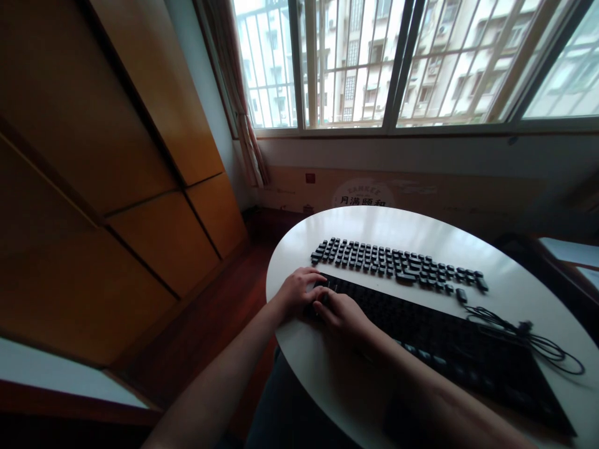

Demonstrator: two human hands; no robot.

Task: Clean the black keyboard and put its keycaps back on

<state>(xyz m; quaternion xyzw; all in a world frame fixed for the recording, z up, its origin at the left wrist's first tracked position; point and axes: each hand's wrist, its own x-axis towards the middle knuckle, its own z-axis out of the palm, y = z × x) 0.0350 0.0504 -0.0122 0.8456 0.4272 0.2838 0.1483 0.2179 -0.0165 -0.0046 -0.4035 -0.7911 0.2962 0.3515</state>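
A long black keyboard lies slantwise on the white table, its keycaps mostly off. At its far left end, my left hand curls over the corner, fingers resting on the top and closed against it. Right beside it, my right hand bends over the same end, thumb and fingers drawn together near the left hand's fingertips. Whatever sits between those fingertips is too small and dark to make out. Behind the keyboard, loose black keycaps stand in rows, laid out like a key layout. A single keycap sits apart near the cable.
A coiled black cable lies across the keyboard's right back edge. The rounded white table ends just left of my hands. Wooden cabinets stand at left, a barred window ahead. Papers show at far right.
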